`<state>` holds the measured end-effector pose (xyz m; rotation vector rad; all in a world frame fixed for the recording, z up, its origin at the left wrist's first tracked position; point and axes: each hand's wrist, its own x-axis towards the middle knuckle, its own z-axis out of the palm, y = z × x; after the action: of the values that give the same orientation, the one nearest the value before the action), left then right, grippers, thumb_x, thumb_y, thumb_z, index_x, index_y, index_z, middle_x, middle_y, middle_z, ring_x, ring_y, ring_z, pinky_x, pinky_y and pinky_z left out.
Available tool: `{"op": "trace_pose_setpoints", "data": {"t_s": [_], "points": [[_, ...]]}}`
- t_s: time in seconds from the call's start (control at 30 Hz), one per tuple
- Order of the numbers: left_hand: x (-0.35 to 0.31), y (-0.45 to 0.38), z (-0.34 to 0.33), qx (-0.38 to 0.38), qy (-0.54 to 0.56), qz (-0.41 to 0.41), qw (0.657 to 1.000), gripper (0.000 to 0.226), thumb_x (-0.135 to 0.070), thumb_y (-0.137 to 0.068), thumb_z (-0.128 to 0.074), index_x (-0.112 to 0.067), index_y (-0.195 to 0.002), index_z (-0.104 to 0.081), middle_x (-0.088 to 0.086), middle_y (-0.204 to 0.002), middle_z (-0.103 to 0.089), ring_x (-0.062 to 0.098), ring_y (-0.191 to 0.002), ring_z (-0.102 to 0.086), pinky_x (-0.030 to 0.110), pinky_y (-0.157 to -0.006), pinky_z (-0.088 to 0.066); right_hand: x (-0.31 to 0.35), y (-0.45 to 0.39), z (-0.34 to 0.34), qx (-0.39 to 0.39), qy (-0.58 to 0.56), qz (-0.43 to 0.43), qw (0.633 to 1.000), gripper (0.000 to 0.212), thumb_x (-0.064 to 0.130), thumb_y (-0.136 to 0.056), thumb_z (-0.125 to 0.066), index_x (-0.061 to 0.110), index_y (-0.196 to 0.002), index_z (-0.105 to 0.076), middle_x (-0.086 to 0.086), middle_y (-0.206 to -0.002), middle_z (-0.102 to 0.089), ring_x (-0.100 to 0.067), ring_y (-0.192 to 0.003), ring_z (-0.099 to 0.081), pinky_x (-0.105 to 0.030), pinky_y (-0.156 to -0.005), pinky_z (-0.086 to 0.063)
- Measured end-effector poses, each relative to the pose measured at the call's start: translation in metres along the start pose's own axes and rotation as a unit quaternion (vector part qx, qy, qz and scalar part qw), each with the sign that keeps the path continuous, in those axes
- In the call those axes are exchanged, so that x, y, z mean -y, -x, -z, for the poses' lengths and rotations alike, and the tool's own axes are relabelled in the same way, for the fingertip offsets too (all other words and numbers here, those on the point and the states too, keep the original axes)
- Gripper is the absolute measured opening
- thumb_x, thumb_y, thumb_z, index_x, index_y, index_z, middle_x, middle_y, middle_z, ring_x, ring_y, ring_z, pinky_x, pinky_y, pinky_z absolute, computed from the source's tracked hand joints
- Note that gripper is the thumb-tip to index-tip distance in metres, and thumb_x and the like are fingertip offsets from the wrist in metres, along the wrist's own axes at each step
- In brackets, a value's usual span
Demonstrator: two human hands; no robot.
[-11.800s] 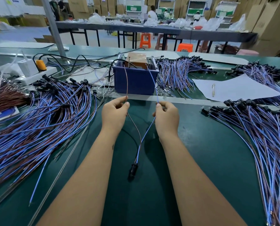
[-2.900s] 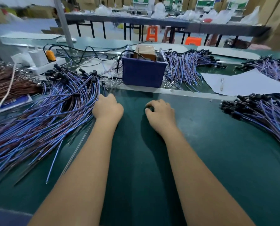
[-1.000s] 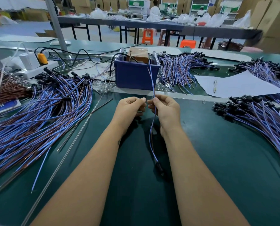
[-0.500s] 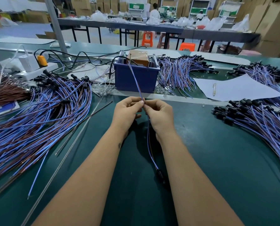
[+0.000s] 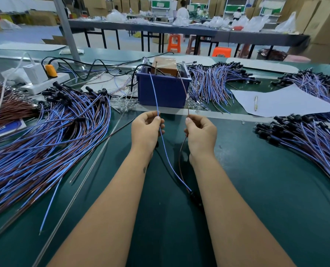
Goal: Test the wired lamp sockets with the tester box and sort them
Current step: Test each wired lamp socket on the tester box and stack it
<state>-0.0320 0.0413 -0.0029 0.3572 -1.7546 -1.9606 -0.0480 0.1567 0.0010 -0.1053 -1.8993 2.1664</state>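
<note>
My left hand [image 5: 146, 130] pinches the blue wire [image 5: 165, 149] of one lamp socket, and my right hand [image 5: 200, 132] pinches its brown wire [image 5: 180, 160]. Both wire ends reach up to the top of the blue tester box [image 5: 163, 89], which holds a brown block. The two wires meet below at the black socket [image 5: 195, 196], lying on the green mat beside my right forearm and partly hidden by it. A big heap of wired sockets [image 5: 45, 135] lies to the left, another pile [image 5: 310, 139] to the right.
Behind the box lies a further socket pile [image 5: 216, 83]. A white sheet [image 5: 279, 102] with a pen [image 5: 255, 103] sits right of it. A white power strip [image 5: 43, 83] with plugs and black cables is at back left. Thin metal rods [image 5: 95, 157] lie on the mat.
My hands have moved apart, spreading the blue and brown wires, and the wire ends now reach the top of the tester box. The socket stays on the mat.
</note>
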Motion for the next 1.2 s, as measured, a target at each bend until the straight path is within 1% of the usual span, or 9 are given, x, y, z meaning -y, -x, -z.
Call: {"op": "trace_pose_setpoints", "data": {"t_s": [0.07, 0.17, 0.23, 0.33, 0.47, 0.57, 0.77, 1.0, 1.2], "points": [[0.000, -0.002, 0.003, -0.025, -0.047, -0.033, 0.998, 0.014, -0.005, -0.094, -0.055, -0.012, -0.098, -0.066, -0.003, -0.074, -0.066, 0.002, -0.059, -0.061, 0.016, -0.056, -0.050, 0.001, -0.001, 0.000, -0.006, 0.002, -0.002, 1.000, 0.020, 0.006, -0.092, -0.061, 0.022, -0.081, -0.064, 0.004, -0.068, -0.060, -0.008, -0.058, -0.052, -0.018, -0.057, -0.046], [-0.001, -0.006, 0.007, -0.040, -0.089, -0.070, 0.993, 0.017, -0.005, -0.092, -0.057, -0.018, -0.092, -0.067, -0.006, -0.071, -0.066, 0.004, -0.061, -0.060, 0.017, -0.056, -0.050, 0.001, -0.002, -0.001, -0.009, 0.015, -0.001, 1.000, 0.015, 0.007, -0.092, -0.061, 0.019, -0.084, -0.064, 0.005, -0.068, -0.060, -0.007, -0.057, -0.053, -0.017, -0.056, -0.048], [-0.001, -0.008, 0.007, -0.039, -0.102, -0.073, 0.991, 0.019, -0.006, -0.091, -0.058, -0.021, -0.087, -0.068, -0.007, -0.069, -0.066, 0.006, -0.060, -0.060, 0.019, -0.058, -0.052, 0.001, -0.005, -0.002, -0.013, 0.023, 0.000, 1.000, 0.011, 0.008, -0.092, -0.061, 0.016, -0.088, -0.065, 0.004, -0.070, -0.061, -0.009, -0.061, -0.055, -0.020, -0.061, -0.050], [0.000, -0.012, 0.006, -0.032, -0.116, -0.071, 0.990, 0.021, -0.006, -0.091, -0.058, -0.023, -0.083, -0.068, -0.006, -0.068, -0.066, 0.008, -0.061, -0.060, 0.020, -0.061, -0.052, 0.000, -0.008, -0.002, -0.020, 0.031, -0.002, 0.999, 0.008, 0.008, -0.092, -0.061, 0.015, -0.090, -0.066, 0.002, -0.076, -0.062, -0.015, -0.071, -0.058, -0.031, -0.074, -0.053], [0.001, -0.015, 0.005, -0.028, -0.119, -0.071, 0.990, 0.019, -0.005, -0.091, -0.057, -0.020, -0.086, -0.068, -0.006, -0.069, -0.066, 0.007, -0.062, -0.060, 0.017, -0.061, -0.052, 0.000, -0.009, -0.005, -0.013, 0.038, 0.001, 0.999, 0.017, 0.009, -0.092, -0.061, 0.022, -0.082, -0.063, 0.003, -0.074, -0.062, -0.016, -0.071, -0.057, -0.034, -0.074, -0.053], [0.002, -0.017, 0.005, -0.031, -0.120, -0.071, 0.990, 0.017, -0.005, -0.091, -0.057, -0.015, -0.091, -0.070, -0.006, -0.070, -0.066, 0.006, -0.061, -0.060, 0.015, -0.060, -0.051, 0.000, -0.008, -0.005, 0.000, 0.051, 0.008, 0.999, 0.017, 0.009, -0.092, -0.062, 0.023, -0.083, -0.064, 0.004, -0.076, -0.063, -0.017, -0.073, -0.059, -0.036, -0.077, -0.054], [0.006, -0.019, 0.007, -0.034, -0.112, -0.065, 0.991, 0.016, -0.005, -0.092, -0.058, -0.016, -0.092, -0.070, -0.007, -0.070, -0.067, -0.002, -0.057, -0.059, 0.013, -0.058, -0.049, 0.000, -0.007, -0.005, 0.013, 0.060, 0.012, 0.998, 0.023, 0.010, -0.091, -0.062, 0.030, -0.079, -0.063, 0.006, -0.074, -0.064, -0.015, -0.071, -0.059, -0.036, -0.077, -0.055], [0.008, -0.021, 0.006, -0.031, -0.114, -0.065, 0.991, 0.017, -0.006, -0.091, -0.059, -0.013, -0.100, -0.072, -0.006, -0.072, -0.068, -0.002, -0.058, -0.061, 0.013, -0.057, -0.048, -0.005, -0.008, -0.006, 0.024, 0.072, 0.027, 0.997, 0.014, 0.011, -0.091, -0.063, 0.024, -0.090, -0.068, 0.007, -0.076, -0.065, -0.013, -0.073, -0.060, -0.032, -0.076, -0.054], [0.009, -0.022, 0.006, -0.027, -0.117, -0.061, 0.991, 0.017, -0.007, -0.091, -0.059, -0.011, -0.102, -0.072, -0.006, -0.074, -0.069, -0.003, -0.059, -0.062, 0.012, -0.058, -0.049, -0.005, -0.008, -0.006, 0.028, 0.081, 0.031, 0.996, 0.015, 0.012, -0.091, -0.063, 0.026, -0.089, -0.067, 0.008, -0.077, -0.065, -0.012, -0.073, -0.060, -0.028, -0.072, -0.054]]}}
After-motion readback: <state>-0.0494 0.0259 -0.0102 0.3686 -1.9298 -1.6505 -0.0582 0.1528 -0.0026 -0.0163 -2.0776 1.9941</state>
